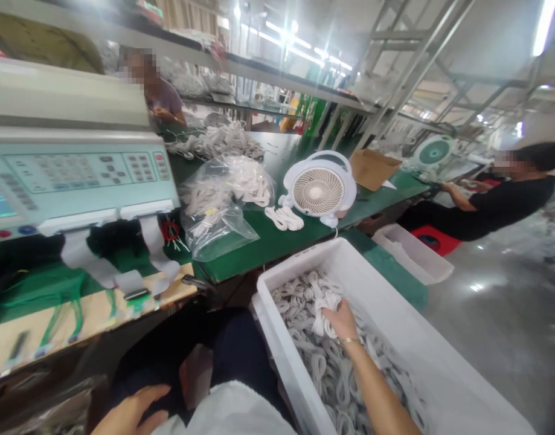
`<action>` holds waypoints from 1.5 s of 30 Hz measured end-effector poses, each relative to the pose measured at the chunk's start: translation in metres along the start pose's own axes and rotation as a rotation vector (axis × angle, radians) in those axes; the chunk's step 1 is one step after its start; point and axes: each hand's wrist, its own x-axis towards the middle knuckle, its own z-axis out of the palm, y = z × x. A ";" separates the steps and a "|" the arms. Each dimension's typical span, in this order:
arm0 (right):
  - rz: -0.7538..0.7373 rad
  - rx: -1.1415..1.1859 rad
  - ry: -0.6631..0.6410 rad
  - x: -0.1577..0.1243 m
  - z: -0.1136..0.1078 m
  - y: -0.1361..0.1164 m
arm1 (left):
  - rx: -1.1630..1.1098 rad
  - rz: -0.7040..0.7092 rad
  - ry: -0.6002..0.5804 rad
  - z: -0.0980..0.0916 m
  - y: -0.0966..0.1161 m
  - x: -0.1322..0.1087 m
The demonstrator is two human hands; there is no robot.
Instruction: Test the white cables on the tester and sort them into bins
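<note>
- White plastic bin (397,314) stands low at the person's right side, just beside the near right corner of the green tabletop (277,241), and it is filled with bundled white cables (331,374).
- The right hand (339,321) reaches into the bin, near its far end, and the fingers are closed around a cable bundle (325,302) that rises a little above the pile.
- A thin bracelet (349,341) sits on the right wrist.
- The left hand (130,414) lies at the bottom edge of the view, over the person's lap, with the fingers loosely spread and nothing in them.
- On the left part of the tabletop a pale tester machine (78,163) with a keypad stands; two flat grey ribbons (118,266) hang from it down to a wooden board (87,314) at the near edge.
- A clear plastic bag (218,205) with more cables lies in the middle of the tabletop, and a small white fan (320,188) stands near the right edge, with a loose cable coil (284,217) just beside it.
- Two other people sit at the far side and at the right end of the tabletop.
</note>
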 end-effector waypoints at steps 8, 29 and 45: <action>-0.466 0.700 -0.397 -0.107 0.035 -0.196 | -0.466 0.486 0.278 -0.031 0.126 0.009; -0.292 0.702 -1.011 -0.172 0.151 -0.233 | -1.523 -0.001 0.281 -0.047 0.048 0.000; -1.119 -0.048 -0.526 -0.180 0.150 -0.226 | -1.181 0.037 0.503 -0.023 0.055 0.018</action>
